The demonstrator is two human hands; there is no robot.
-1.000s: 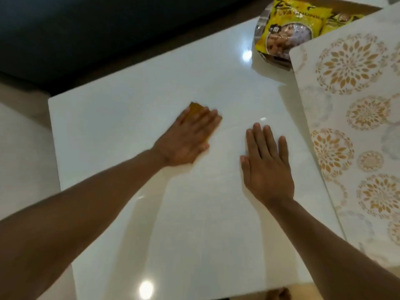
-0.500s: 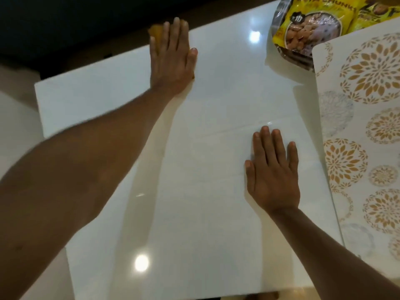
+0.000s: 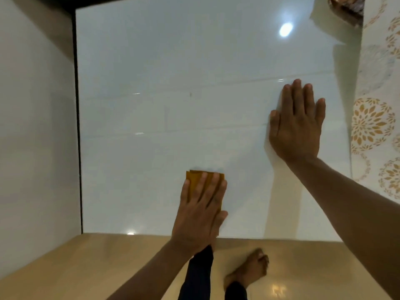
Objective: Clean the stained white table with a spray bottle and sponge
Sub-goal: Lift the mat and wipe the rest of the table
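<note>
Nearest the camera: beige floor point(image 3: 86, 267), a bare foot point(image 3: 249, 271) and dark trouser legs point(image 3: 199, 276) just below the near edge of the tabletop point(image 3: 173, 72).

Left hand point(image 3: 200, 215) lies palm-down at the near edge, wrist hanging past the rim. Its fingers point(image 3: 208, 187) are extended and pressed flat on an orange-brown sponge point(image 3: 194, 177), no curl around it. Sponge sits flat on the tabletop, near-centre, its far edge and left corner showing beyond the fingertips.

Right hand point(image 3: 296, 124) is further in and off to the right, well apart from the sponge. Palm flat on the bare surface, fingers straight and close together, holding nothing.

Surface is glossy white, with faint horizontal streaks across the middle and one small dark speck point(image 3: 190, 94) around centre. Ceiling light glare point(image 3: 285, 29) at far right.

Right edge: floral-patterned sheet point(image 3: 374, 126) beside the right hand. Far right corner: part of a packet point(image 3: 346, 5), mostly cut off.
</note>
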